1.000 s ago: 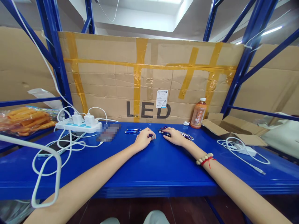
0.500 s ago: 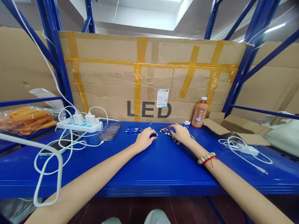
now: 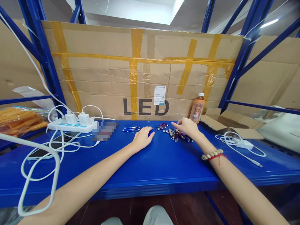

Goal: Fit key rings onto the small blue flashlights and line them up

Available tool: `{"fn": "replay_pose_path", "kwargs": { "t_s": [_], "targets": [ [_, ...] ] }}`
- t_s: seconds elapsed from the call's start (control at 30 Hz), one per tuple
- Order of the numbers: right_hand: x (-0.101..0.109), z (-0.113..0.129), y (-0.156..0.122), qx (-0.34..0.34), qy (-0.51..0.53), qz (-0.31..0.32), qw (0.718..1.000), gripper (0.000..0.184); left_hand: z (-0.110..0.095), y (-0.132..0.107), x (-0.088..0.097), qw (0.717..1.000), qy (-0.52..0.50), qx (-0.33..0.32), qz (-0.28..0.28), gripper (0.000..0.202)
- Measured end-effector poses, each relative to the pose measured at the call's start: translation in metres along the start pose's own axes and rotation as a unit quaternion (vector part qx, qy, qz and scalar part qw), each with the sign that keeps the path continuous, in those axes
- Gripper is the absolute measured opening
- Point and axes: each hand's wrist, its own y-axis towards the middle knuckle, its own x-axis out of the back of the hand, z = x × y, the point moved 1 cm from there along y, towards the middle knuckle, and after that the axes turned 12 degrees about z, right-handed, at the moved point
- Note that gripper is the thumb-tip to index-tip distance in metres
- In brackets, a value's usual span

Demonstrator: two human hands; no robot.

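In the head view, our left hand (image 3: 142, 138) grips a blue tube (image 3: 151, 132) near the worktop's (image 3: 159, 165) back edge; we cannot tell whether our right hand (image 3: 188, 127), near the pile of tubes (image 3: 177, 135), holds anything. A bottle (image 3: 197, 109) stands just behind; a power strip (image 3: 72, 126) lies toward the back left corner.

Left hand (image 3: 142, 139) grips small blue cylinder (image 3: 151, 132) over table (image 3: 150, 168). Right hand (image 3: 187, 127) at pile of small parts (image 3: 177, 135), grip unclear. Blue tubes (image 3: 129, 129) left of left hand. Orange bottle (image 3: 197, 109) behind right hand. Power strip (image 3: 70, 127) far left.
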Motion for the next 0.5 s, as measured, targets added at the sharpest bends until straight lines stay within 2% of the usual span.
{"fn": "replay_pose_path", "kwargs": {
  "t_s": [0.1,0.17,0.27,0.37,0.5],
  "targets": [
    [-0.007,0.001,0.000,0.020,0.024,0.127,0.991,0.040,-0.001,0.000,0.000,1.000,0.007,-0.001,-0.001,0.023],
    [-0.013,0.000,0.004,0.035,0.038,0.165,0.985,0.038,-0.001,0.000,-0.001,1.000,0.010,-0.002,-0.004,0.022],
    [-0.021,0.000,0.010,0.070,0.048,0.158,0.984,0.038,-0.001,0.000,-0.001,1.000,0.011,-0.006,-0.007,0.020],
    [-0.024,0.003,0.012,0.099,0.025,0.132,0.986,0.029,-0.001,0.001,-0.002,1.000,0.012,-0.010,-0.006,0.020],
    [-0.021,0.003,0.010,0.085,-0.035,0.079,0.993,0.022,-0.001,0.001,-0.002,1.000,0.013,-0.009,-0.007,0.022]
  ]
}}
